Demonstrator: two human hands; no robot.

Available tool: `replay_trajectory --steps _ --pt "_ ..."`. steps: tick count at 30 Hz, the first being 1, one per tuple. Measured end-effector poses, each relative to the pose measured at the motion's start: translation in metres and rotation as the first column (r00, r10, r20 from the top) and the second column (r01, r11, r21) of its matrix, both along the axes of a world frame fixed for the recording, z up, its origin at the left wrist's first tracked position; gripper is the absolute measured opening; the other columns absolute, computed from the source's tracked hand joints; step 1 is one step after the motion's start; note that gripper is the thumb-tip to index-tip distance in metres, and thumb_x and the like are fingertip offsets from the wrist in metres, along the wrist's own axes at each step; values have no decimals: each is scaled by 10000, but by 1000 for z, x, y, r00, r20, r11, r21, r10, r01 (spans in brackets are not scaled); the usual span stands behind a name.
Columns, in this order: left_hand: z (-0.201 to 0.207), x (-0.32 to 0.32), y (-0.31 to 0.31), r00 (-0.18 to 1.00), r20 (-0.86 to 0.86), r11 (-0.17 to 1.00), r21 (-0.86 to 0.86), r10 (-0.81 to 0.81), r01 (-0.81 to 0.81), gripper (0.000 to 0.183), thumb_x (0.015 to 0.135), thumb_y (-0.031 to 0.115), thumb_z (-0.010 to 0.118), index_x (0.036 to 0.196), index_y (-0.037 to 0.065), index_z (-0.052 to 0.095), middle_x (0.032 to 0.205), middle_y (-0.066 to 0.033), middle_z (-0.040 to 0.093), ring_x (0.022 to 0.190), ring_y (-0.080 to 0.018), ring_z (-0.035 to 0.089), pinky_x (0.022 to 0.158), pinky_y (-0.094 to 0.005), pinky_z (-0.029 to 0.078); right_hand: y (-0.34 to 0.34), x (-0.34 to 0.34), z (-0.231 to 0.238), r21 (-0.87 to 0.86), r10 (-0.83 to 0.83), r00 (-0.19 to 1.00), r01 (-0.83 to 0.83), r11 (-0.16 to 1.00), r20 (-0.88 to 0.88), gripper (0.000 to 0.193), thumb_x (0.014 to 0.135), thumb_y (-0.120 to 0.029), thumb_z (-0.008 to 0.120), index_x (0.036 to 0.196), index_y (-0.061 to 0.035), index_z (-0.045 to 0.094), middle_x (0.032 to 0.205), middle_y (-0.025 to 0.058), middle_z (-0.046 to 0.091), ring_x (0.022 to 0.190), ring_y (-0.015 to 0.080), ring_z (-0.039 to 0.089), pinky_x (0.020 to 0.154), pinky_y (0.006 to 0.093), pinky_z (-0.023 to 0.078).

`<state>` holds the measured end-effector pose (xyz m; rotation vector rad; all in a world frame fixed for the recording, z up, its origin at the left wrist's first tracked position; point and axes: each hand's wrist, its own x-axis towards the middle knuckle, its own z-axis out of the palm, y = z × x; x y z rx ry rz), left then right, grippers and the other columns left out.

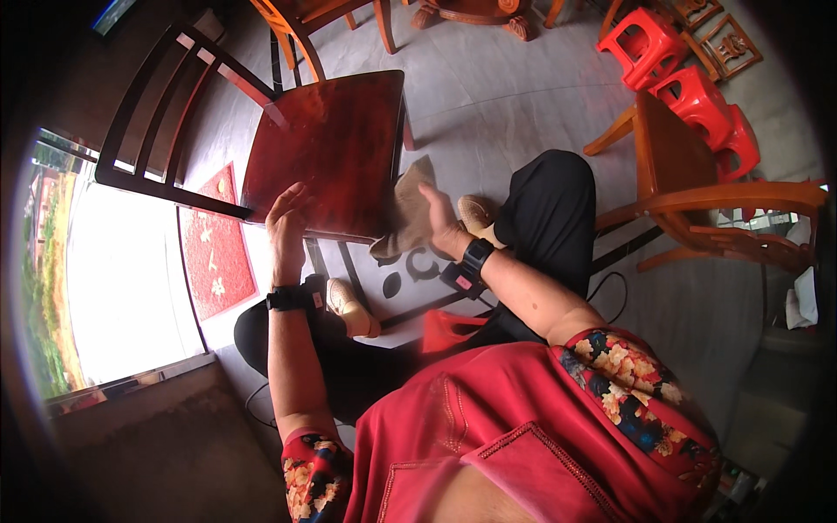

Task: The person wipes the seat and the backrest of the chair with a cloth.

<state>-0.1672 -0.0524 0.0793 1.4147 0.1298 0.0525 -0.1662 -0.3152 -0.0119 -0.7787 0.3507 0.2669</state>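
A dark red-brown wooden chair (pixel 327 148) stands before me, its slatted back on the left and its glossy seat facing up. My left hand (pixel 286 225) is at the near left corner of the seat, fingers apart and stretched over the edge, with nothing in it. Whether it rests on the wood or hovers just above, I cannot tell. Beside the seat's right edge, my right hand (pixel 443 225) grips a grey-brown cloth (pixel 408 207), slightly blurred, which hangs down past the front corner. The palm side of that grip is partly hidden.
Red plastic stools (pixel 645 48) are at the far right, near an orange-brown wooden chair (pixel 676 148). Another wooden chair (pixel 301 22) stands behind the seat. A red mat (pixel 216 248) lies by the bright doorway on the left. Beneath me is a red stool (pixel 449 329); a thin cable (pixel 623 292) trails on the floor.
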Motion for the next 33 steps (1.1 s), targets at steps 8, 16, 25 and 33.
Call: replay_trajectory --steps 8,16,25,33 --pt "13 1 -18 999 8 999 16 -38 38 422 832 42 478 1238 -26 569 1083 -103 657 843 -134 623 737 -241 492 63 -16 22 -772 165 908 219 596 384 590 977 -338 445 1423 26 316 1411 261 411 1317 355 411 1090 359 329" --pt "53 -16 -41 998 -14 995 75 -62 63 445 787 66 487 1211 -37 579 1059 -58 639 783 -87 560 703 -215 445 25 114 6 -872 191 861 423 244 471 215 930 -194 510 866 6 554 837 257 617 829 459 591 705 513 464" --pt "78 -40 -48 995 -43 991 102 -87 91 363 862 45 481 1201 4 604 1056 0 630 887 -57 558 790 -207 448 -26 214 68 -943 233 916 299 147 327 142 853 -151 564 873 -14 593 936 245 650 936 436 617 775 478 497" --pt "74 -46 -36 997 -14 992 106 -70 71 342 874 64 510 1199 24 609 1087 6 624 914 -55 544 797 -204 425 -29 231 68 -839 36 928 319 441 372 116 803 -113 573 814 -3 609 824 193 677 768 323 657 700 408 496"
